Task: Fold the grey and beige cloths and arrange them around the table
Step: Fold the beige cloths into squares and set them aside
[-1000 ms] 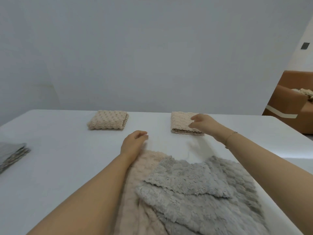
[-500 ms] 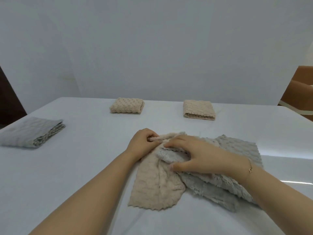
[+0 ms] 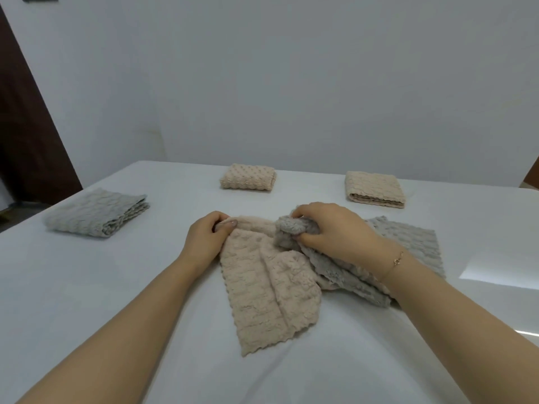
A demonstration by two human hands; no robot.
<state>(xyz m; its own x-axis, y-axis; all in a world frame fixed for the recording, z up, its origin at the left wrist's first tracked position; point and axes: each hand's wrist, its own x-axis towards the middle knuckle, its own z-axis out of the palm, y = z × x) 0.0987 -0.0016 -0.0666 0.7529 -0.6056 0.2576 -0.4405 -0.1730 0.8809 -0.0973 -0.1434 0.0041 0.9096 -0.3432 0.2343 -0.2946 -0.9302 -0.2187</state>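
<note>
Left hand (image 3: 205,243) pinches loose beige waffle-knit cloth (image 3: 269,290) | right hand (image 3: 335,231) clutches bunched grey fleecy cloth (image 3: 405,243) | step: separating pair | next: likely lift grey clear

Your tabletop (image 3: 87,287) is smooth white with a glossy sheen at right. The beige cloth (image 3: 268,290) is nubby, fluffy fabric with a scalloped edge; the grey cloth (image 3: 408,240) has the same plush, bumpy pile. The folded grey (image 3: 96,212) and two folded beige (image 3: 248,177) (image 3: 374,188) look waffle-textured, matt. Thin gold metal bracelet (image 3: 396,262) on your wrist. The wall (image 3: 291,83) is matt, plain.
</note>
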